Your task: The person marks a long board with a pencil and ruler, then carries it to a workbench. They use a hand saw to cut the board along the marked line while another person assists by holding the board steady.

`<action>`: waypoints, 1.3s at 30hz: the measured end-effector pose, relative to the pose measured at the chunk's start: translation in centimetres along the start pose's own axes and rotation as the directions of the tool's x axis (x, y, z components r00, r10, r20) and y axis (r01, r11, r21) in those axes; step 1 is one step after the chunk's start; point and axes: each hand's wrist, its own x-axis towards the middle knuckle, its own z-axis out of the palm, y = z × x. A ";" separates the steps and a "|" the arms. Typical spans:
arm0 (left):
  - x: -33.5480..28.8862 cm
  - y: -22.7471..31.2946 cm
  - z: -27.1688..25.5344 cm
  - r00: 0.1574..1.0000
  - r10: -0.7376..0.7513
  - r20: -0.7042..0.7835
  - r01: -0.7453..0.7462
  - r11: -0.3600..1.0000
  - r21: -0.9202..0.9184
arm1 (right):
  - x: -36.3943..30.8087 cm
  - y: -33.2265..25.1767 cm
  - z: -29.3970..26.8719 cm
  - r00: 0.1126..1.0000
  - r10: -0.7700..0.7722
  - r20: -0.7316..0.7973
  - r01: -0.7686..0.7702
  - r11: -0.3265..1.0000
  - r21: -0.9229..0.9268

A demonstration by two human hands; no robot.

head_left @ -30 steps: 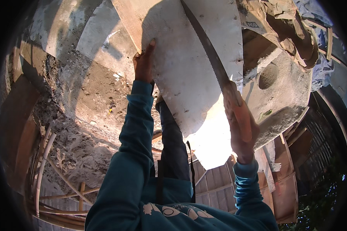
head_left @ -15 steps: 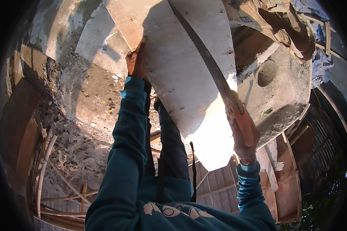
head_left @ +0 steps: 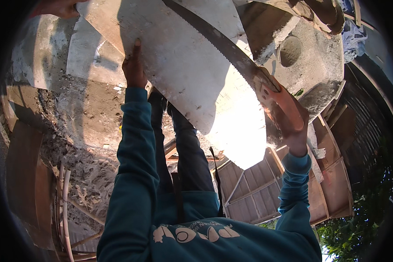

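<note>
A pale wooden board (head_left: 179, 72) slopes up in front of me, its near corner glaring in sunlight. My left hand (head_left: 134, 70) grips its left edge, with the thumb lying on top. My right hand (head_left: 296, 120) is wrapped round the orange handle of a handsaw (head_left: 218, 43). The toothed blade runs up and leftward over the board, its far tip cut off by the upper rim of the picture. Whether the teeth sit in a cut cannot be made out. Another person's hand (head_left: 59, 8) is at the board's far left edge.
Right of the board lies a cement-crusted slab with a round hollow (head_left: 291, 51). Crumpled brown paper (head_left: 323, 15) and a pale plastic bag (head_left: 354, 39) lie beyond it. Rubble (head_left: 89, 187) and wooden poles (head_left: 66, 209) are at the lower left. My legs stand beneath the board.
The view has turned, so the board appears farther left. My right hand and the saw sit farther right and higher, the blade lying flatter. Another person's hand has come into view.
</note>
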 end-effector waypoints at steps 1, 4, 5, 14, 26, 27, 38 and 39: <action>0.2 0.3 0.4 0.998 -0.056 0.017 0.057 0.997 -0.044 | 0.4 -0.3 -0.5 1.000 0.027 0.015 -0.026 1.000 -0.017; 1.2 -1.2 -2.2 0.877 0.409 0.252 -0.479 0.786 0.392 | 1.0 -1.1 -1.0 0.996 0.087 0.015 -0.087 0.996 -0.026; 1.7 -2.0 -3.1 0.878 0.412 0.245 -0.478 0.783 0.397 | 1.2 -1.7 -1.1 0.995 0.097 0.036 -0.094 0.993 -0.073; 1.2 -1.1 -0.9 1.000 -0.021 0.023 0.018 0.993 0.114 | 0.0 -4.0 0.1 0.999 0.024 0.039 -0.022 0.999 -0.050; 2.2 -1.2 -0.8 0.998 -0.061 -0.001 0.058 0.944 0.325 | -0.5 -6.2 2.9 0.999 0.027 0.047 -0.026 0.999 -0.028; 2.4 -1.3 -0.9 1.000 -0.023 0.006 0.019 0.925 0.379 | -0.6 -6.3 3.3 0.999 0.014 0.036 -0.015 0.999 0.029; 2.3 -1.5 0.7 0.966 0.048 -0.254 -0.001 0.983 0.182 | 0.4 -10.8 2.4 0.987 0.076 0.143 -0.065 0.995 -0.079; 2.1 -1.3 1.0 0.954 0.065 -0.293 0.009 0.969 0.245 | 0.6 -11.1 2.3 0.987 0.032 0.160 -0.014 0.994 -0.111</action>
